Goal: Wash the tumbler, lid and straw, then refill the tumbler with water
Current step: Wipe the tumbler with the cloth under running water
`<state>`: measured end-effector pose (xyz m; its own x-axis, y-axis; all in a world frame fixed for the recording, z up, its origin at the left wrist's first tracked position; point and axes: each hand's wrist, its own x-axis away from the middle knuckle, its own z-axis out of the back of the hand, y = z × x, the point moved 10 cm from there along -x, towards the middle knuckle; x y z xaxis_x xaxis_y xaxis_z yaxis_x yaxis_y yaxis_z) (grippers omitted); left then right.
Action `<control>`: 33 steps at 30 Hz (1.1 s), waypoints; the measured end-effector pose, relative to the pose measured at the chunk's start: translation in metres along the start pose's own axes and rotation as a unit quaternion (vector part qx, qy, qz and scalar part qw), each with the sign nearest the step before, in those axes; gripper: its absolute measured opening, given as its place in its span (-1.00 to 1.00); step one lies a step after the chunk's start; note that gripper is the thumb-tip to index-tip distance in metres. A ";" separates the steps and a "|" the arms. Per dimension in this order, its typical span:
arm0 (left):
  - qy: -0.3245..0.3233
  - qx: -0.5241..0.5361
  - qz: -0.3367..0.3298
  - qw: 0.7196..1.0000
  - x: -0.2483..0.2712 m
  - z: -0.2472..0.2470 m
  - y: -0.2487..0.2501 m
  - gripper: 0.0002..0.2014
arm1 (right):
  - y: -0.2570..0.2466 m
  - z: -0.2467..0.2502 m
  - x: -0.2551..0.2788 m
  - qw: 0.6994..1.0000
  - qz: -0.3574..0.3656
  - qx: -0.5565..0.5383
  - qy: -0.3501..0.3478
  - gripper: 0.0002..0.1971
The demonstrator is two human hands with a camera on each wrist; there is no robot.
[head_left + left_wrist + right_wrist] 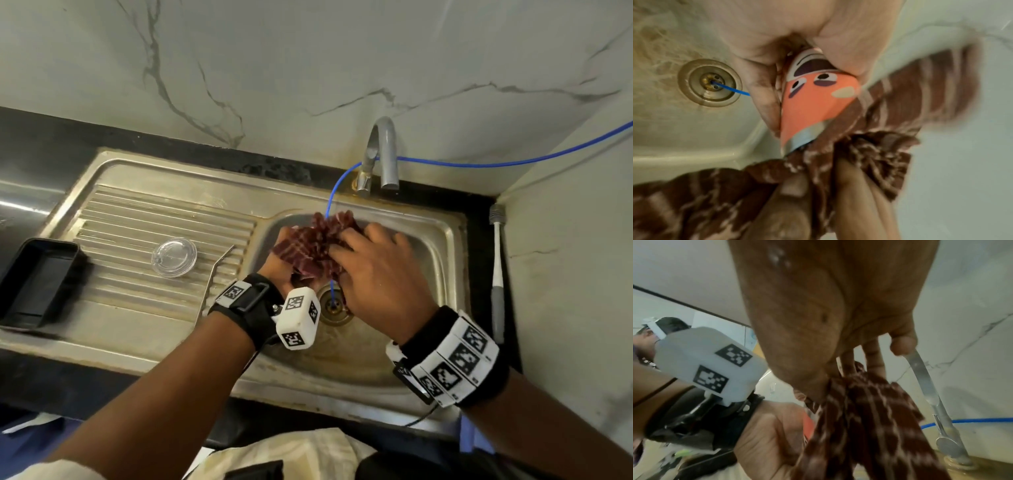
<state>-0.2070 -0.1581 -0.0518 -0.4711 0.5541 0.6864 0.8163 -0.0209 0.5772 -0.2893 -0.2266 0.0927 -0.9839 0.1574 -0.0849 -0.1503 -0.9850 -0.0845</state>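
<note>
Over the sink basin, my left hand grips the orange tumbler, which has a cartoon face and a steel rim. In the head view a maroon checked cloth hides the tumbler. My right hand holds this cloth bunched against the tumbler's open end, and its fingers curl into the fabric. The clear round lid lies on the ribbed drainboard. Just right of the lid lies the bent metal straw. In the right wrist view a sliver of the tumbler shows beside the cloth.
The faucet stands behind the basin, and a blue tube runs past it and down into the drain. A black tray sits at the drainboard's left end. A long brush lies on the counter to the right.
</note>
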 end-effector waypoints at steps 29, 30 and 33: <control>0.059 -0.109 -0.136 0.983 -0.012 -0.019 0.030 -0.42 | 0.037 -0.083 0.010 0.761 -0.146 -0.600 -0.198 -0.49; 0.046 -0.099 -0.126 0.986 -0.012 -0.020 0.025 -0.38 | 0.038 -0.078 0.014 0.757 -0.141 -0.613 -0.178 -0.46; 0.015 -0.053 -0.107 0.993 -0.010 -0.015 0.011 -0.11 | 0.050 -0.062 0.023 0.819 -0.127 -0.550 -0.104 -0.42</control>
<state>-0.1981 -0.1762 -0.0452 -0.6406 0.5310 0.5547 0.6578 0.0067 0.7532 -0.3130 -0.2682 0.0252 -0.9470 0.2193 0.2348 -0.2866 -0.2463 -0.9259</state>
